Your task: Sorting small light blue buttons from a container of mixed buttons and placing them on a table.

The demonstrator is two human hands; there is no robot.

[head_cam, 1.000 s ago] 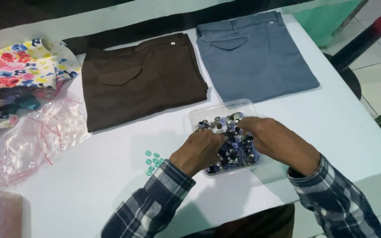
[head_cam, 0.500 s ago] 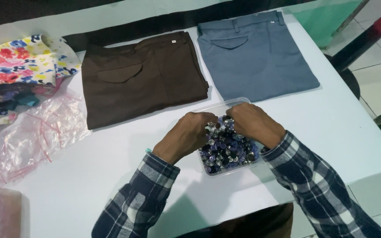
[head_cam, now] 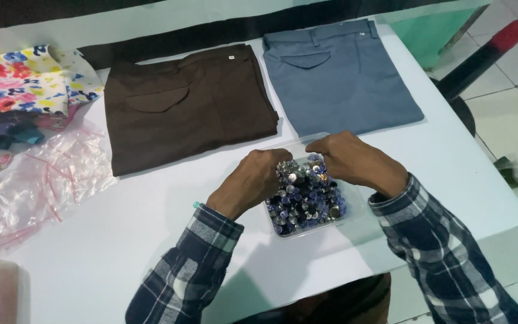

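A clear plastic container (head_cam: pixel 355 217) heaped with dark blue, silver and black buttons (head_cam: pixel 304 195) stands on the white table (head_cam: pixel 121 240) in front of me. My left hand (head_cam: pixel 252 180) is curled over the container's far left corner, fingers bent down against the buttons. My right hand (head_cam: pixel 355 161) lies over the far right side, fingertips pinched on the far rim. Both arms wear blue plaid sleeves. What the fingers hold beneath is hidden.
Folded brown trousers (head_cam: pixel 187 108) and folded grey-blue trousers (head_cam: pixel 337 78) lie side by side beyond the container. Floral fabric (head_cam: pixel 19 90) and a pile of clear plastic bags (head_cam: pixel 43 180) sit at the left. The table's right edge drops to a tiled floor (head_cam: pixel 511 108).
Both hands have moved from the container's near sides up to its far end, closing together over the far rim. The small teal pieces by my left arm are now mostly covered by the sleeve.
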